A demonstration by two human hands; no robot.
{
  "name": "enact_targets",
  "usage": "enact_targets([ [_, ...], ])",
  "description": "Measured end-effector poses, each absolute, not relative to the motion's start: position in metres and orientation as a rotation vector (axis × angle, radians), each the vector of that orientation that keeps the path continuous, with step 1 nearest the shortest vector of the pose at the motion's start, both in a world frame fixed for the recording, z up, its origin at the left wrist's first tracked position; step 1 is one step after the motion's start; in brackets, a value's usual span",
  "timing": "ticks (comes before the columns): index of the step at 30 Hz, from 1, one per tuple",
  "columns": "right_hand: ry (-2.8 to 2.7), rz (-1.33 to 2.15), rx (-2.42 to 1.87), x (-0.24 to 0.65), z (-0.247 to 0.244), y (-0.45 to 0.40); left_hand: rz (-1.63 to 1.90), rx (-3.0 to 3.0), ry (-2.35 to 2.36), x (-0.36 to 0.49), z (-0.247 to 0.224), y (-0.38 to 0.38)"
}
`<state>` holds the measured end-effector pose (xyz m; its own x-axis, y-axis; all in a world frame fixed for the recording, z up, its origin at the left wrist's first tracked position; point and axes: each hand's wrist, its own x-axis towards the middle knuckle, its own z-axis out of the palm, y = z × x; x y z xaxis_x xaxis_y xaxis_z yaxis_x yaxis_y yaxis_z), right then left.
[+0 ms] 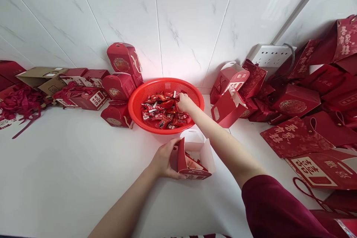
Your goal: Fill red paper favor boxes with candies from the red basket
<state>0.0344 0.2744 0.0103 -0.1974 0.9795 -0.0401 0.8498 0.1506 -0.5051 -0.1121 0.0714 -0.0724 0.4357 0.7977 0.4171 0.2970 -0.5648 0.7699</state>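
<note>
An open red gift box with a white inside stands on the white table, with some red wrapped pieces lying in it. My left hand grips its left side, thumb at the front and fingers behind. Beyond the box is a round red plastic basket holding many red wrapped candies. My right hand reaches into the right part of this basket, touching the candies. Its fingers are bent down and their tips are hidden, so what they hold, if anything, does not show.
Stacked red boxes stand left of the basket, beside more boxes, a brown carton and dark red ribbons. Many red boxes and bags crowd the right side. A white power strip leans at the tiled wall.
</note>
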Motion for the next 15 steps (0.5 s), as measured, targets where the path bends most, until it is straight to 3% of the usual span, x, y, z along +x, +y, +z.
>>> enact_targets([
  [8, -2.377, 0.634, -1.777, 0.034, 0.004, 0.279, 1.029, 2.038, 0.926, -0.111, -0.073, 0.071],
  [15, -2.752, 0.649, -0.998, 0.025, 0.018, 0.266, 1.024, 2.040, 0.924, -0.111, -0.072, 0.071],
])
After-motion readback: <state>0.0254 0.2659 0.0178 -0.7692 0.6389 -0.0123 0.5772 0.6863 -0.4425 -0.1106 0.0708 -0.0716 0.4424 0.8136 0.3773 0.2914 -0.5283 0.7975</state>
